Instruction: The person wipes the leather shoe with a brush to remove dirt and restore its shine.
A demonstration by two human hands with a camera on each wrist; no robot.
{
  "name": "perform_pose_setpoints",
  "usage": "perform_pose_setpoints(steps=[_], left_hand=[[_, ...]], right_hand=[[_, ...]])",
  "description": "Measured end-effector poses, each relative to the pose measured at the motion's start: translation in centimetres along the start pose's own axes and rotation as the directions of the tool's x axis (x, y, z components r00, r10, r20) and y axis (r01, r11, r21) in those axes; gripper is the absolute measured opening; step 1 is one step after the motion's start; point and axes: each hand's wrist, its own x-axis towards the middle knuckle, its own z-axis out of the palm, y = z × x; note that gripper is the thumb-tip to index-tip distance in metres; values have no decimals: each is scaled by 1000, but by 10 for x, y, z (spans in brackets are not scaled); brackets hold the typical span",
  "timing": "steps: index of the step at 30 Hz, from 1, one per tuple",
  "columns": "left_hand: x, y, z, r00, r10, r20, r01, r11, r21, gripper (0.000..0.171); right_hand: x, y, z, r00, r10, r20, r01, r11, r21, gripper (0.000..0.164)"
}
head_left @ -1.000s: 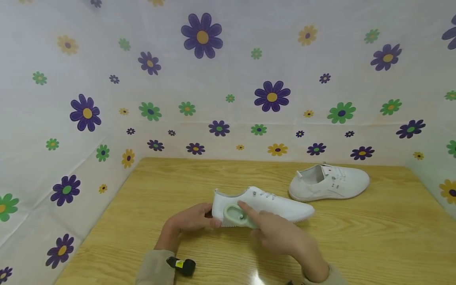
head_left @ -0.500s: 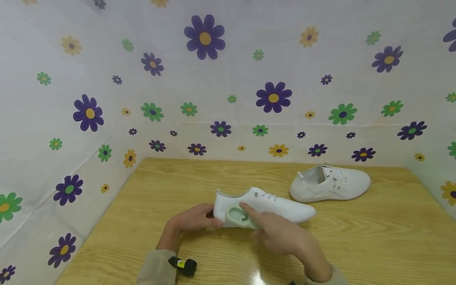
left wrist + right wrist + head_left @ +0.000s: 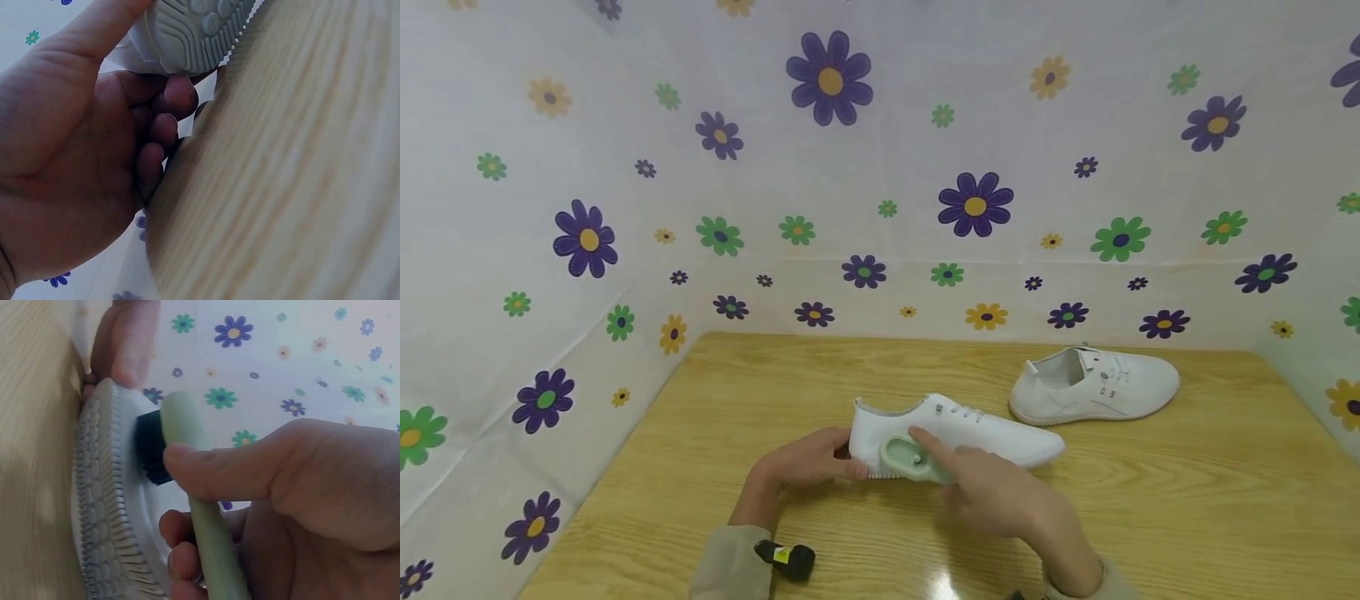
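Note:
A white lace-up shoe is held low over the wooden table, its toe to the right. My left hand grips it by the heel, thumb on the near side. In the left wrist view the ridged grey sole shows above the curled fingers. My right hand holds a pale green shoe brush by its handle, index finger stretched along the head. Dark bristles press against the shoe's side just above the sole, near the heel, in the right wrist view.
A second white shoe stands at the back right of the wooden table. Flower-printed white sheeting walls off the back and both sides. A black wrist device sits at the left sleeve.
The brush has slid slightly to the right along the shoe's side, away from the heel. The left hand keeps its grip, and the second shoe stays put.

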Motion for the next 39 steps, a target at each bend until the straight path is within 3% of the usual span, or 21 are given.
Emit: perform_pose_setpoints(steps=[9, 16, 24, 29, 34, 39], left_hand=[[-1, 0, -1, 1000, -17, -2, 17, 1000, 4, 53], [-1, 4, -2, 1000, 3, -4, -3, 1000, 7, 54], [-2, 4, -1, 1000, 16, 4, -17, 999, 37, 55], [0, 2, -1, 1000, -7, -20, 7, 1000, 31, 49], [0, 1, -1, 1000, 16, -1, -16, 999, 44, 57], [-2, 3, -1, 1000, 4, -2, -4, 999, 45, 58]], right_hand=[[3, -1, 3, 1000, -31, -1, 31, 999, -21, 69], [2, -1, 0, 999, -4, -35, 3, 1000, -22, 71], [4, -4, 4, 999, -41, 28, 42, 999, -25, 70], [-1, 1, -1, 1000, -24, -17, 24, 999, -28, 71], [6, -1, 6, 998, -62, -12, 62, 998, -11, 70], [5, -2, 4, 999, -31, -27, 30, 999, -41, 70]])
